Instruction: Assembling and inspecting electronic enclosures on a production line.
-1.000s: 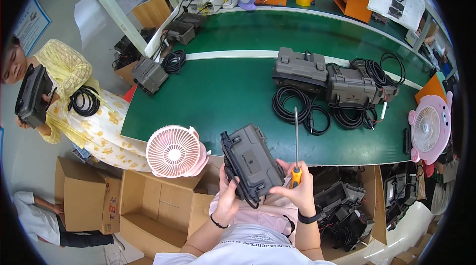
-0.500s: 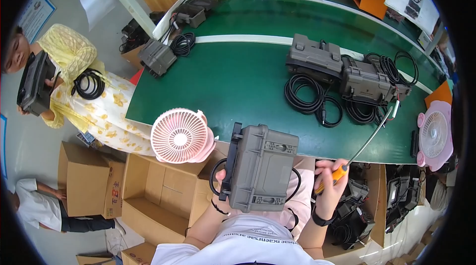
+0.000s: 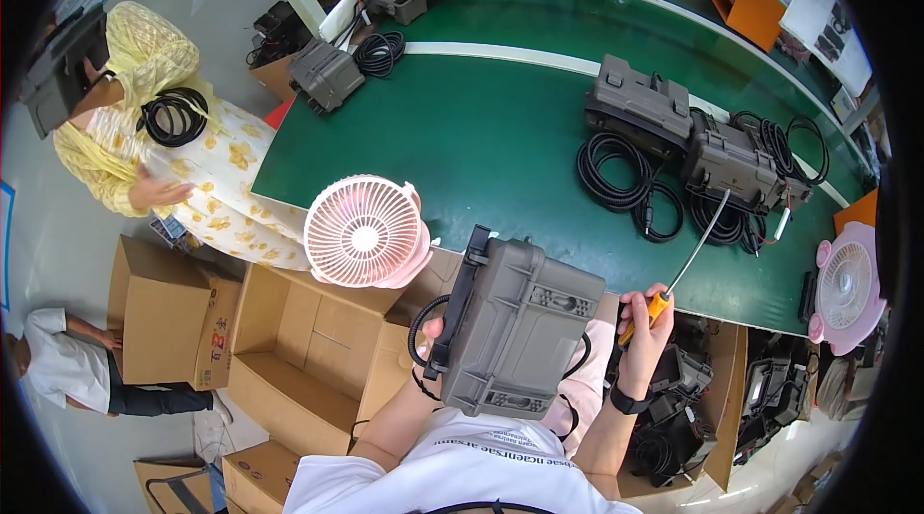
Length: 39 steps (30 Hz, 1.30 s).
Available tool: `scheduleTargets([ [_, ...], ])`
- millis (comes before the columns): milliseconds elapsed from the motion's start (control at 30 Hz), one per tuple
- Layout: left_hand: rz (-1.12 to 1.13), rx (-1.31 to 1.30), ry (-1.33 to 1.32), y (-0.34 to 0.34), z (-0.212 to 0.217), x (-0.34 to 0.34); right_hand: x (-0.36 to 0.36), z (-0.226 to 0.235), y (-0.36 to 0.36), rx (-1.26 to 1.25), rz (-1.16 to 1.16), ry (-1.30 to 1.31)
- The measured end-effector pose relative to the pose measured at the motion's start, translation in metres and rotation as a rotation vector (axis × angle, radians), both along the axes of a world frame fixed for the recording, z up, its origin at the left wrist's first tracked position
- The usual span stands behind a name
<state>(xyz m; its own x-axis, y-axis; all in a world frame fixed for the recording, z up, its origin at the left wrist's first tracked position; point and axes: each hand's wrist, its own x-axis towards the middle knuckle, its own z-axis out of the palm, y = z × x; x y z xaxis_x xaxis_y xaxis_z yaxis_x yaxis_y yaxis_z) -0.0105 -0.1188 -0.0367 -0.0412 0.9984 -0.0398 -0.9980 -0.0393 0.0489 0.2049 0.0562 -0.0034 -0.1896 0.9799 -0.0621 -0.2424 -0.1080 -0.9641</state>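
Observation:
A grey plastic case [image 3: 529, 331] with a black bracket and a black cable along its left side stands tilted in front of my chest. My left hand [image 3: 432, 331] grips it by that bracket side; most of its fingers are hidden behind the case. To the right of the case, my right hand [image 3: 643, 336] is closed around the orange handle of a screwdriver [image 3: 700, 246]. Its long metal shaft points up and away over the green table [image 3: 462, 143], apart from the case in my left hand.
Grey cases [image 3: 635, 105] with coiled black cables [image 3: 613, 172] lie at the table's right; another case [image 3: 327, 76] stands far left. Pink fans [image 3: 366, 230] flank me. Cardboard boxes [image 3: 298, 389] stand below left. A co-worker in yellow [image 3: 154, 52] holds a case; another person [image 3: 72, 350] handles a carton.
The view has shifted slightly. My screwdriver's shaft points more steeply away, and the case I hold is turned a little. The co-worker in yellow has raised their case and lowered one hand from it.

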Motion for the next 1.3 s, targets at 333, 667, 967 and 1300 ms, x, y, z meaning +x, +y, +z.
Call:
scheduleTargets([
  [333, 0.061, -0.014, -0.019, -0.011, -0.005, -0.004, 0.001, -0.009, 0.005, -0.014, 0.127, 0.028],
  [667, 0.230, -0.270, 0.588, -0.050, 0.011, 0.010, -0.059, -0.009, 0.023, 0.224, 0.423, -0.044],
  [967, 0.563, -0.123, 0.994, -0.087, 0.064, 0.026, -0.139, -0.055, 0.047, 0.375, 0.613, -0.253],
  [1300, 1.154, -0.569, 1.081, -0.289, 0.052, 0.141, -0.142, -0.060, 0.058, 0.700, 0.651, -0.234],
])
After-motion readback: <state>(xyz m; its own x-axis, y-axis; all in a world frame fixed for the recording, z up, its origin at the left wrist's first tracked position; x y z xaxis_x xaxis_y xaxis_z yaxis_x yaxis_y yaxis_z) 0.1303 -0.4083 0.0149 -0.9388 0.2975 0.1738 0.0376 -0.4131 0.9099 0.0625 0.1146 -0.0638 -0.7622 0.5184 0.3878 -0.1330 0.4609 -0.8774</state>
